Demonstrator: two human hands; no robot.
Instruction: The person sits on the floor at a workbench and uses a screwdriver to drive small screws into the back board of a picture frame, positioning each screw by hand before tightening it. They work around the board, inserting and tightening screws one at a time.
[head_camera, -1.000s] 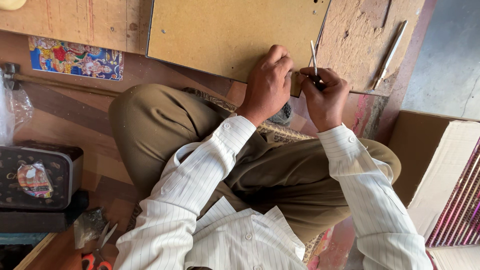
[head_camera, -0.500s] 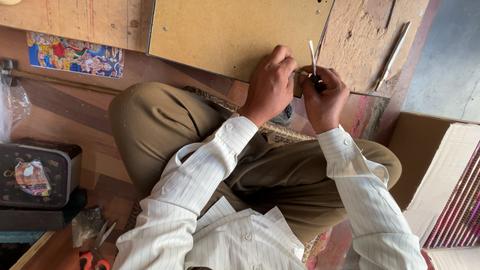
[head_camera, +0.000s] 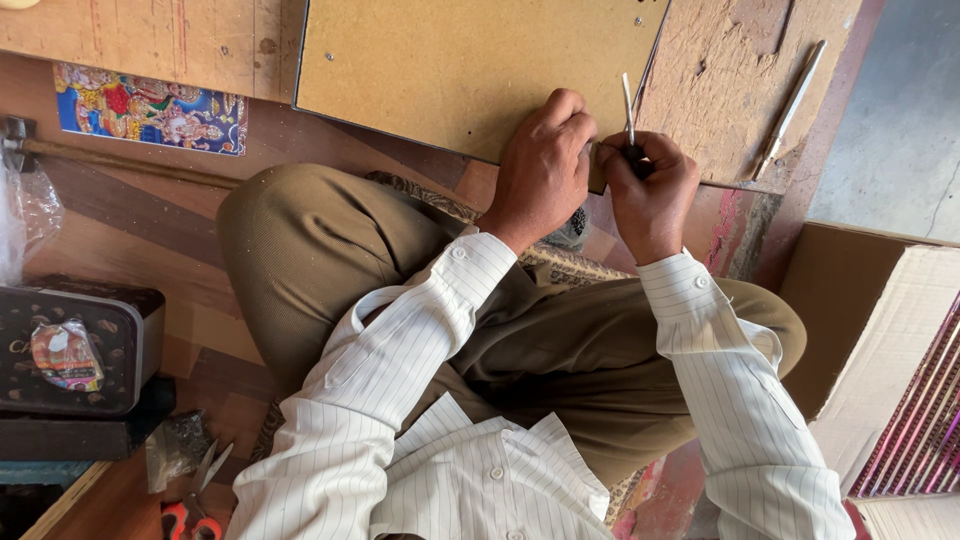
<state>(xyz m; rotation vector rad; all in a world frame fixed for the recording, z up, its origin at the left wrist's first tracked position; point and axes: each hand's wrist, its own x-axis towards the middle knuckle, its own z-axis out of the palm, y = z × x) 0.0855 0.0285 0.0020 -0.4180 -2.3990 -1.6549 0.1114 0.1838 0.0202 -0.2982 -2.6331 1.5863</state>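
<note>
We sit cross-legged on the floor. Our left hand (head_camera: 545, 160) presses its curled fingers flat on the near edge of a brown backing board (head_camera: 460, 70). Just right of those fingers, our right hand (head_camera: 650, 190) holds its fingers closed around a thin metal tool (head_camera: 628, 105), tip at the board's edge. To work well, we judge the left fingers should pin the board firmly while the tool stays upright, close beside them.
</note>
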